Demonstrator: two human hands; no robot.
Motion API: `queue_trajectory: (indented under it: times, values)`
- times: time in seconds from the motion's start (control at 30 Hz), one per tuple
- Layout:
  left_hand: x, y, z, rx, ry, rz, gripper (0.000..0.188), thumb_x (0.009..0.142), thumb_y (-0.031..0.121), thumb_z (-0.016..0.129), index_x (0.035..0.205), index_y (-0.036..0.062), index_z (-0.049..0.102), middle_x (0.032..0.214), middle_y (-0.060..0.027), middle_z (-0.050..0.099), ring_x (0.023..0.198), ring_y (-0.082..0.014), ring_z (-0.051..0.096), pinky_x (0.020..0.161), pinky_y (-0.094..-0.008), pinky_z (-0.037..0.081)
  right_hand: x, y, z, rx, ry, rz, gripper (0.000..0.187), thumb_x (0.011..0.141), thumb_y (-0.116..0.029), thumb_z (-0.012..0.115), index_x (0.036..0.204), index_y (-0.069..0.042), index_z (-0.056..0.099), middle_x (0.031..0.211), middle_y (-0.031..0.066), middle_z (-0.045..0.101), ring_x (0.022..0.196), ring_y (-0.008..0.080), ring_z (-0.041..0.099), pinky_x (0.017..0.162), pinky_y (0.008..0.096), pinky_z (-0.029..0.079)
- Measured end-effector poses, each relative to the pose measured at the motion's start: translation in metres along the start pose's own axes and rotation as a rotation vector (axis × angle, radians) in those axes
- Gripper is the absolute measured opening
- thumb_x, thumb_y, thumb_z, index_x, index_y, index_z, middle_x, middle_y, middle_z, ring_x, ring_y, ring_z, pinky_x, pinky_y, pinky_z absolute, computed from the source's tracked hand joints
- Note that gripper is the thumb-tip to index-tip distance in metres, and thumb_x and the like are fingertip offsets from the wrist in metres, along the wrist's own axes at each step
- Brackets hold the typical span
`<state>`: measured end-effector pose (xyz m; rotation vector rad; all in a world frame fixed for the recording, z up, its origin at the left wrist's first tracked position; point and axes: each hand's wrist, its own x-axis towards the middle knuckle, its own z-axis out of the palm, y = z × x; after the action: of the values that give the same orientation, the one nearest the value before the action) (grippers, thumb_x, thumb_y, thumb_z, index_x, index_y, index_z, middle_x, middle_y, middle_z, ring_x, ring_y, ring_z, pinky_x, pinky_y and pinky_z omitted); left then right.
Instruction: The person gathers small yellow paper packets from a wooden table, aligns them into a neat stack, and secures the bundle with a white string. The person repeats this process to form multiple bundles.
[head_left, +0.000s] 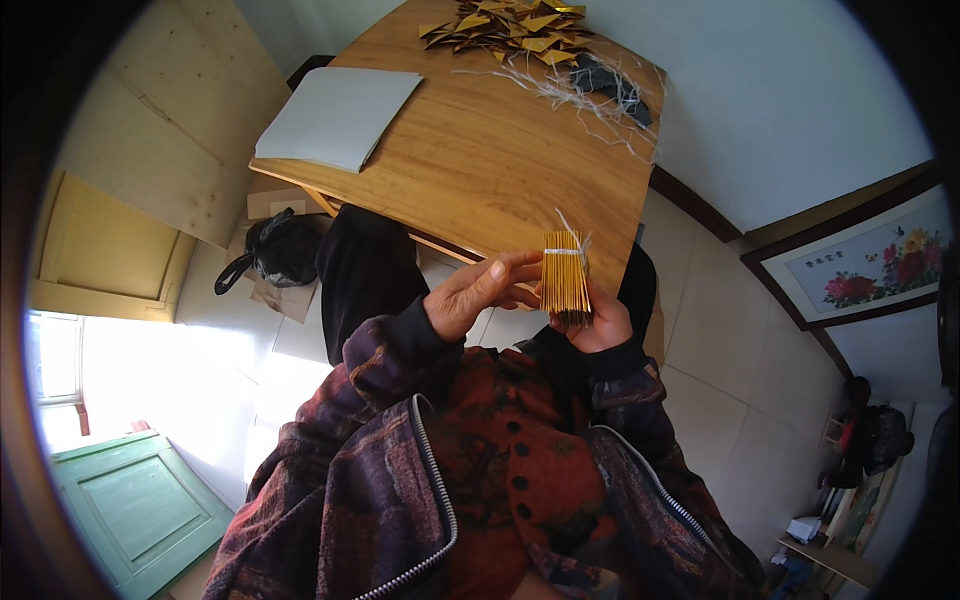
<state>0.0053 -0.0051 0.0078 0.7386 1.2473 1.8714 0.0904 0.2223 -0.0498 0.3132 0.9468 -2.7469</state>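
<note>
Above my lap, close to the table's near edge, is a bundle of gold folded-paper strips (566, 280), stacked side by side. White string (563, 251) goes around its upper part, and a loose end sticks up. My right hand (606, 322) is closed around the bundle from the right and below, with most of its fingers hidden behind it. My left hand (474, 293) is at the bundle's left side, fingers stretched out and loosely apart, with the tips at its edge. Whether those tips press on the bundle I cannot tell.
The wooden table (470, 150) carries a pile of gold folded pieces (515, 30), tangled white strings (570, 95), a dark grey cloth-like piece (605, 85) and white sheets (340, 115). A black plastic bag (285, 250) lies on the left; a framed flower picture (870, 260) is at right.
</note>
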Motion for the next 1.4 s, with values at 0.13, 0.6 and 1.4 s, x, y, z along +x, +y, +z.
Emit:
queue_trajectory:
  times: [0.13, 0.6, 1.4]
  values:
    - [-0.001, 0.004, 0.001, 0.024, -0.020, 0.007, 0.072, 0.099, 0.054, 0.032, 0.144, -0.0023, 0.030, 0.136, -0.0174, 0.049, 0.114, -0.0225, 0.055, 0.097, -0.0346, 0.042, -0.001, 0.000, 0.001, 0.006, 0.000, 0.002, 0.047, 0.100, -0.038, 0.041, 0.128, -0.001, 0.047, 0.108, 0.0138, 0.064, 0.085, 0.0244, 0.066, 0.071, 0.0344, 0.055]
    - [0.004, -0.027, -0.025, -0.134, 0.247, -0.176, 0.051, 0.094, 0.032, 0.058, 0.130, -0.0022, 0.046, 0.111, -0.0082, 0.062, 0.103, -0.0144, 0.059, 0.087, -0.0268, 0.048, -0.009, -0.022, 0.046, -0.741, 0.064, -0.210, 0.050, 0.101, -0.030, 0.045, 0.139, 0.002, 0.038, 0.105, 0.0062, 0.061, 0.091, 0.0135, 0.061, 0.077, 0.0249, 0.049]
    - [0.006, -0.048, -0.019, -0.832, 0.186, -0.232, 0.050, 0.092, 0.028, 0.057, 0.130, -0.0015, 0.048, 0.120, -0.0161, 0.060, 0.106, -0.0276, 0.060, 0.090, -0.0423, 0.049, -0.007, -0.025, 0.092, -1.298, 0.116, -0.623, 0.058, 0.079, 0.007, 0.062, 0.134, -0.002, 0.045, 0.108, 0.0138, 0.061, 0.091, 0.0259, 0.062, 0.080, 0.0331, 0.050]
